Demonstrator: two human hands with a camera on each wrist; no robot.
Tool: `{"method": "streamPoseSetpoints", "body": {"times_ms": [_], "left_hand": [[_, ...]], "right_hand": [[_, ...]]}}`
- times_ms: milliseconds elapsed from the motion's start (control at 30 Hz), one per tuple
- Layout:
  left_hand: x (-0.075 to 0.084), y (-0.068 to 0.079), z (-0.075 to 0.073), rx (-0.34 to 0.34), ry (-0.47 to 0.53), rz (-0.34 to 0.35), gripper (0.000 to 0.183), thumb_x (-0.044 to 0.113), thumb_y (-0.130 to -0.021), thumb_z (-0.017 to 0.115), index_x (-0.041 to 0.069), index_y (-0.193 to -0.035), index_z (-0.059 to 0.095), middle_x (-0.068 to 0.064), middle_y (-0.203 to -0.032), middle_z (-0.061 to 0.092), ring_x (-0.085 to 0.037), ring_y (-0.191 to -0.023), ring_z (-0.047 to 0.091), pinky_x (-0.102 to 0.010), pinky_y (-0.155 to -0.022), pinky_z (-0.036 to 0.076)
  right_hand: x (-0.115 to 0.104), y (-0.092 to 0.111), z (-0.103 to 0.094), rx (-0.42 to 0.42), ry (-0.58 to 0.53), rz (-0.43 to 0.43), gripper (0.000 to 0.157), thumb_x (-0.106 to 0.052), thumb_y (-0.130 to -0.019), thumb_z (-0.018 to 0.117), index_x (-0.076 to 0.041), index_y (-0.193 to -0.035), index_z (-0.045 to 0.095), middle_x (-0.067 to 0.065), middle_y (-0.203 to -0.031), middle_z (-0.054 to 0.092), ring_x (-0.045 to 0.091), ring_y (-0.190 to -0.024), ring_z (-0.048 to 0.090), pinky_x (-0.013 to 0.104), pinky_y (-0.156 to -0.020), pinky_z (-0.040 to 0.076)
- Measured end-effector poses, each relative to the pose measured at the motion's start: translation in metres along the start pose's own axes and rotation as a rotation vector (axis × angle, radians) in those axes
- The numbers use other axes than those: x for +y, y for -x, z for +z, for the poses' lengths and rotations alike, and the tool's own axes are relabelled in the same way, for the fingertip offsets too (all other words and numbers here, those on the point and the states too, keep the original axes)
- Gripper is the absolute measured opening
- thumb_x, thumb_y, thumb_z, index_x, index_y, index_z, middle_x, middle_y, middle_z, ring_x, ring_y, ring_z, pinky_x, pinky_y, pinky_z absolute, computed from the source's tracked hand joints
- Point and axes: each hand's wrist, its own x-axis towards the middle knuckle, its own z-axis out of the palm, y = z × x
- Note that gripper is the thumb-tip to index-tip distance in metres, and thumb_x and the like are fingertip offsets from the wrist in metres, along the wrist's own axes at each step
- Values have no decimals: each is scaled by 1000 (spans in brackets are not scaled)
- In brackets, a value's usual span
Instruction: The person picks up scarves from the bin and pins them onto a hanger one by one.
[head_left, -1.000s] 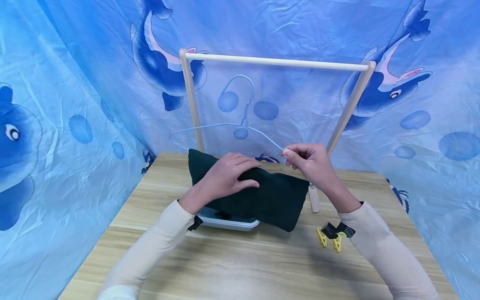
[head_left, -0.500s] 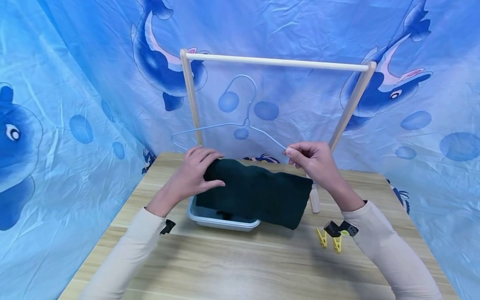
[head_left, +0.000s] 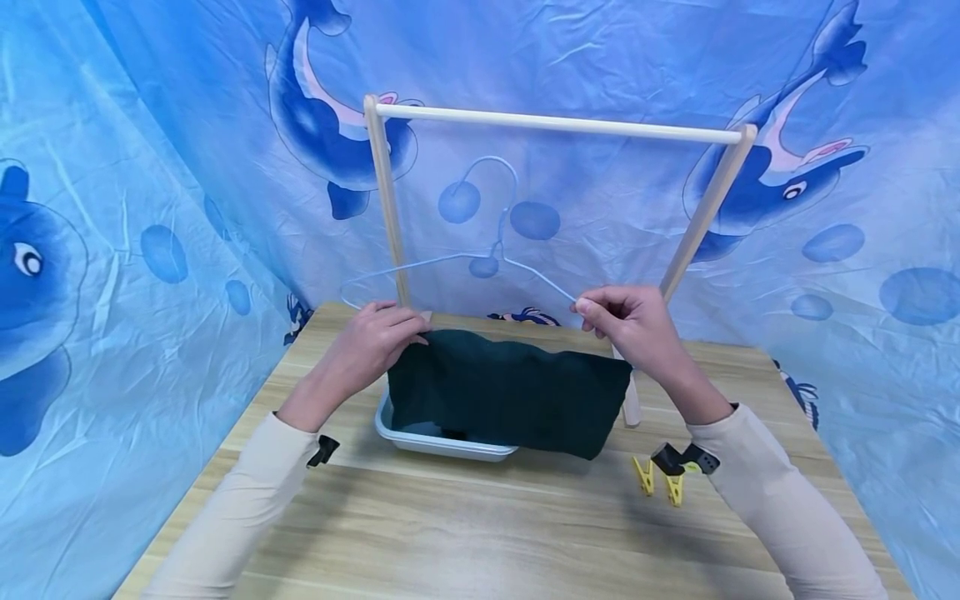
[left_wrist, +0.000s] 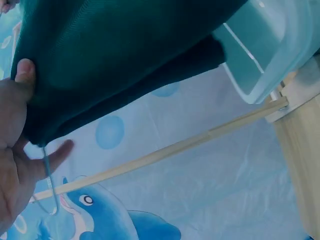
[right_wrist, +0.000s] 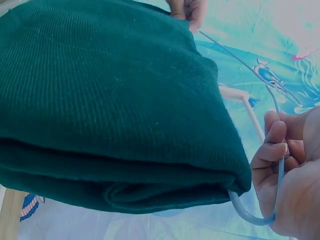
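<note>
Pale wood grain runs across the tabletop point(head_left: 450, 525), walled at the back and both sides by blue sheeting point(head_left: 615, 58) printed with dolphins and bubbles. Towards the back stands a rack point(head_left: 555, 124), its white bar set between wooden posts. Dark green cloth point(head_left: 510, 387) lies folded over the lower part of a pale blue hanger point(head_left: 501, 237), above a light tray point(head_left: 450, 447). The left hand point(head_left: 375, 342) pinches the cloth's upper left corner; the right hand point(head_left: 626, 321) grips the hanger's right end. Two yellow clips point(head_left: 675, 490) lie near the right sleeve point(head_left: 772, 500).
</note>
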Motion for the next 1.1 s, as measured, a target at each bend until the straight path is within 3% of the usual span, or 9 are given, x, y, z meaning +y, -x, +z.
{"method": "streamPoseSetpoints", "body": {"times_ms": [167, 367, 567, 700, 833, 933, 1100], "left_hand": [[2, -6, -6, -9, 110, -50, 21, -5, -94, 68, 5, -112, 69, -8, -102, 68, -21, -85, 70, -38, -79, 60], [0, -12, -10, 22, 157, -58, 20, 0, -95, 70, 6, -113, 71, -6, -101, 70, -18, -83, 69, -37, -72, 59], [1, -14, -11, -50, 145, -15, 23, 6, -92, 75, 7, -115, 72, -6, -109, 71, -21, -97, 69, -40, -86, 57], [14, -18, -7, -80, 117, -21, 29, 10, -94, 68, 5, -123, 70, -10, -121, 70, -28, -112, 66, -47, -99, 51], [30, -27, 1, -93, 125, -40, 39, 27, -97, 67, 6, -130, 67, -11, -129, 68, -29, -121, 63, -49, -106, 47], [34, -35, 9, -114, 110, -33, 41, 35, -97, 72, 9, -127, 69, -7, -123, 71, -26, -115, 65, -46, -102, 49], [31, -40, 17, -134, 85, 0, 26, 23, -94, 75, 12, -117, 74, -2, -106, 72, -21, -98, 65, -38, -86, 51]], "right_hand": [[3, 2, 0, -24, 5, -4, 13, 4, -97, 64, 5, -93, 77, 11, -69, 66, 15, -57, 54, 23, -54, 49], [0, 5, -1, -22, -33, -17, 15, 3, -98, 64, 3, -92, 77, 6, -69, 66, 14, -57, 54, 24, -54, 48], [-3, 5, -2, 1, -65, -11, 14, 2, -99, 63, 6, -92, 75, 3, -68, 66, 16, -57, 53, 24, -53, 47], [-3, 3, -2, 10, -52, 3, 14, 2, -98, 64, 8, -93, 76, 3, -69, 67, 16, -57, 55, 22, -54, 48], [-3, 1, 0, 9, -50, 19, 15, -1, -99, 65, 7, -94, 76, -1, -70, 67, 14, -59, 54, 24, -55, 48], [-3, 0, 1, 12, -58, 14, 15, -1, -99, 64, 6, -93, 76, -2, -69, 66, 13, -59, 54, 25, -55, 48], [-1, 1, 1, 11, -74, -10, 15, 0, -99, 64, 5, -92, 76, -2, -69, 66, 14, -57, 53, 24, -54, 47]]}}
